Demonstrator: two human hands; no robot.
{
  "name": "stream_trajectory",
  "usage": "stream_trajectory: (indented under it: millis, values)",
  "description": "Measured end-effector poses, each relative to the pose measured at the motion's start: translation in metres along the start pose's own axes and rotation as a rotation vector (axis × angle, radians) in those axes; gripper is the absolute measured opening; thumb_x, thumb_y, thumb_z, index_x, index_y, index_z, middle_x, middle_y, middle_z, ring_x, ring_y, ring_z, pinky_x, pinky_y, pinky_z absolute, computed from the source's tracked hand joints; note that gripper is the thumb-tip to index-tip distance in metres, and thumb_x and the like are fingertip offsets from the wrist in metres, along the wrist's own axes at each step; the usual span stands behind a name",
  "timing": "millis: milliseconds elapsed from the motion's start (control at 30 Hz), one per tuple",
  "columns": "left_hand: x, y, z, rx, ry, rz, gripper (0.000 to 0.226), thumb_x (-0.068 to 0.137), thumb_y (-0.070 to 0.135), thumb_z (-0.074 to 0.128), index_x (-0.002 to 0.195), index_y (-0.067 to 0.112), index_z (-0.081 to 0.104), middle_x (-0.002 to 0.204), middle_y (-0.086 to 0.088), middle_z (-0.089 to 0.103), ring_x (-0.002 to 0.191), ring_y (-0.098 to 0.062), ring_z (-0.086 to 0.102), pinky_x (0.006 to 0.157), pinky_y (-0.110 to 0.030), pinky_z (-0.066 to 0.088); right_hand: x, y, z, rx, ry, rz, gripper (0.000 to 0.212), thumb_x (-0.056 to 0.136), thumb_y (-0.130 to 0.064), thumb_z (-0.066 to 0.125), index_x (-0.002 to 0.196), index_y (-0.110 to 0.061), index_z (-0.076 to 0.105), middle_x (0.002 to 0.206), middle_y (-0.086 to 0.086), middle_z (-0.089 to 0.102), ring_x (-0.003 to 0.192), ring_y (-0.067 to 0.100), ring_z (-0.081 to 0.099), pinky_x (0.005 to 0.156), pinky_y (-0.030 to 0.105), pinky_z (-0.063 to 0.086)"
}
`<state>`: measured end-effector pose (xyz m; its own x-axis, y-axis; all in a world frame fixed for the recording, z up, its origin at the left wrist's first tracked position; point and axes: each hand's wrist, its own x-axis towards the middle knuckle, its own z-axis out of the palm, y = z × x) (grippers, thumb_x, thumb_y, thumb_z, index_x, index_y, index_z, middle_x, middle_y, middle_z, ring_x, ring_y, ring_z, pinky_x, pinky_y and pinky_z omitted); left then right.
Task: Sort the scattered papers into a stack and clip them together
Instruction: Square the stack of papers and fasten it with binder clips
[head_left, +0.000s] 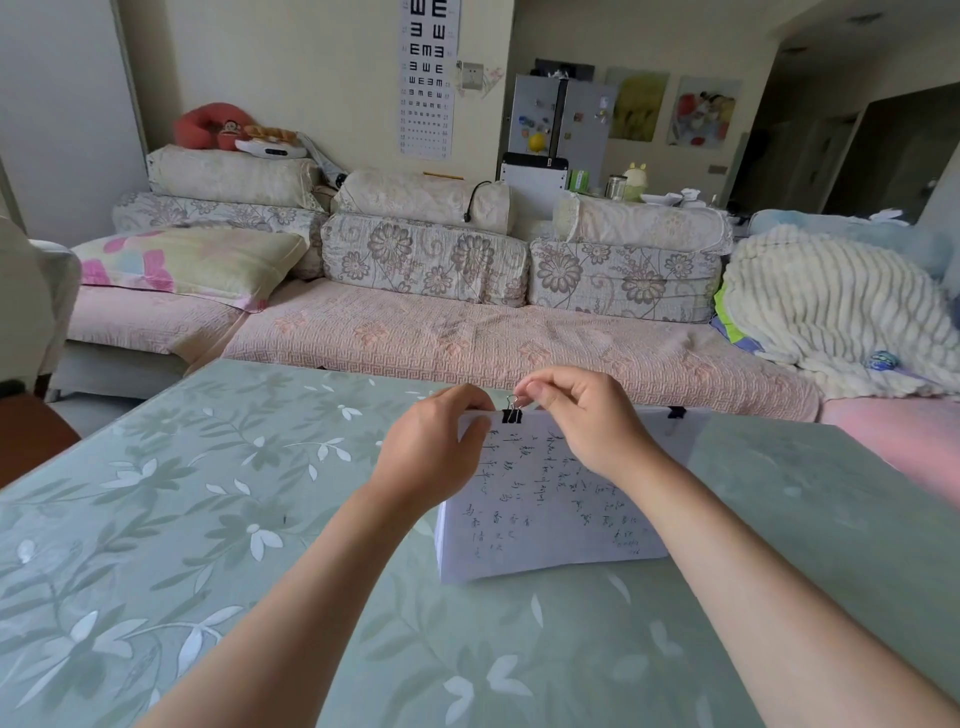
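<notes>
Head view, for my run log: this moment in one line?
left hand holds paper stack | right hand pinches binder clip on its top edge

Bare forearms (291, 597); left hand (431, 452), right hand (587, 421)

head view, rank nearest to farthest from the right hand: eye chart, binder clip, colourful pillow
1. binder clip: pinched by the right hand, on the top edge of the papers.
2. colourful pillow: on the sofa, left side.
3. eye chart: hanging behind the sofa, farthest back.
</notes>
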<state>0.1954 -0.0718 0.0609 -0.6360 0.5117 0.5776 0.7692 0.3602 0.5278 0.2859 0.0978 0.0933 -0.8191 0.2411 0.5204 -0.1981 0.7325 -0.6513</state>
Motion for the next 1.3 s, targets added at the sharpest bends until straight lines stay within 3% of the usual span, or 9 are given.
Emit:
stream_trajectory:
  millis: [167, 333, 433, 500, 667, 867, 1000, 1133, 1300]
  values:
    - [-0.005, -0.002, -0.001, -0.008, 0.008, 0.031, 0.008, 0.09, 0.025, 0.057, 0.095, 0.03, 0.061, 0.093, 0.012, 0.065, 0.084, -0.015, 0.059, 0.07, -0.035, 0.051, 0.001, -0.003, -0.001, -0.061, -0.056, 0.056, 0.011, 0.087, -0.027, 0.075, 0.096, -0.026, 0.08, 0.072, -0.027, 0.07, 0.068, 0.001, 0.066, 0.067, 0.017, 0.05]
    - [-0.008, -0.001, -0.004, -0.024, 0.014, 0.07, 0.007, 0.089, 0.024, 0.057, 0.094, 0.027, 0.062, 0.09, 0.011, 0.064, 0.083, -0.014, 0.059, 0.069, -0.037, 0.051, 0.001, -0.008, -0.003, -0.184, -0.195, 0.112, 0.03, 0.077, -0.051, 0.075, 0.101, -0.034, 0.078, 0.101, -0.019, 0.074, 0.092, 0.0, 0.067, 0.089, 0.03, 0.055]
    - [-0.009, -0.002, -0.003, -0.036, 0.021, 0.077, 0.007, 0.089, 0.023, 0.058, 0.093, 0.026, 0.062, 0.088, 0.011, 0.064, 0.082, -0.014, 0.058, 0.069, -0.037, 0.05, 0.001, -0.012, -0.002, -0.314, -0.284, 0.103, 0.016, 0.069, -0.062, 0.078, 0.076, -0.049, 0.071, 0.093, -0.017, 0.066, 0.086, 0.006, 0.062, 0.079, 0.032, 0.05]
    - [-0.008, -0.001, -0.004, -0.038, 0.018, 0.082, 0.007, 0.089, 0.023, 0.058, 0.093, 0.026, 0.061, 0.088, 0.01, 0.064, 0.081, -0.014, 0.057, 0.069, -0.037, 0.05, -0.003, -0.011, 0.001, -0.491, -0.307, 0.055, 0.023, 0.073, -0.061, 0.075, 0.067, -0.045, 0.06, 0.088, -0.013, 0.057, 0.081, 0.013, 0.056, 0.069, 0.032, 0.04]
    - [-0.002, -0.003, -0.01, 0.001, -0.039, 0.079, 0.008, 0.087, 0.023, 0.058, 0.091, 0.029, 0.059, 0.089, 0.013, 0.064, 0.084, -0.013, 0.059, 0.07, -0.036, 0.052, -0.009, -0.016, -0.005, -0.534, -0.261, 0.004, 0.025, 0.083, -0.05, 0.071, 0.105, -0.039, 0.068, 0.098, -0.016, 0.063, 0.091, 0.014, 0.056, 0.079, 0.03, 0.038]
    - [0.009, 0.018, -0.019, 0.398, -0.083, 0.179, 0.017, 0.086, 0.033, 0.05, 0.101, 0.029, 0.057, 0.099, 0.011, 0.066, 0.091, -0.016, 0.057, 0.074, -0.029, 0.043, -0.017, -0.003, -0.035, -0.69, -0.326, 0.124, 0.021, 0.09, -0.041, 0.067, 0.088, -0.021, 0.061, 0.08, -0.005, 0.059, 0.079, 0.019, 0.056, 0.059, 0.028, 0.034]
    - [0.013, 0.054, 0.008, 0.567, -0.173, 0.34, 0.042, 0.082, 0.042, 0.049, 0.119, 0.023, 0.054, 0.112, 0.006, 0.064, 0.107, -0.018, 0.055, 0.096, -0.034, 0.038, -0.022, -0.005, -0.029, -0.641, -0.306, 0.021, 0.017, 0.091, -0.029, 0.068, 0.102, -0.016, 0.065, 0.101, 0.004, 0.067, 0.099, 0.023, 0.059, 0.073, 0.029, 0.034]
    - [0.014, 0.075, 0.033, 0.591, -0.245, 0.309, 0.031, 0.089, 0.029, 0.046, 0.116, 0.015, 0.05, 0.103, -0.002, 0.065, 0.095, -0.024, 0.061, 0.075, -0.032, 0.04, -0.028, 0.003, -0.034, -0.603, -0.22, -0.038, 0.014, 0.09, -0.027, 0.068, 0.092, -0.015, 0.064, 0.096, 0.008, 0.068, 0.096, 0.028, 0.061, 0.075, 0.032, 0.039]
    - [0.018, 0.074, 0.044, 0.585, -0.229, 0.271, 0.033, 0.087, 0.028, 0.044, 0.116, 0.021, 0.055, 0.096, 0.001, 0.065, 0.086, -0.024, 0.061, 0.063, -0.029, 0.039, -0.034, 0.032, -0.061, -0.674, -0.023, -0.095, 0.026, 0.085, -0.035, 0.072, 0.108, -0.022, 0.066, 0.11, -0.007, 0.064, 0.107, 0.018, 0.052, 0.098, 0.036, 0.037]
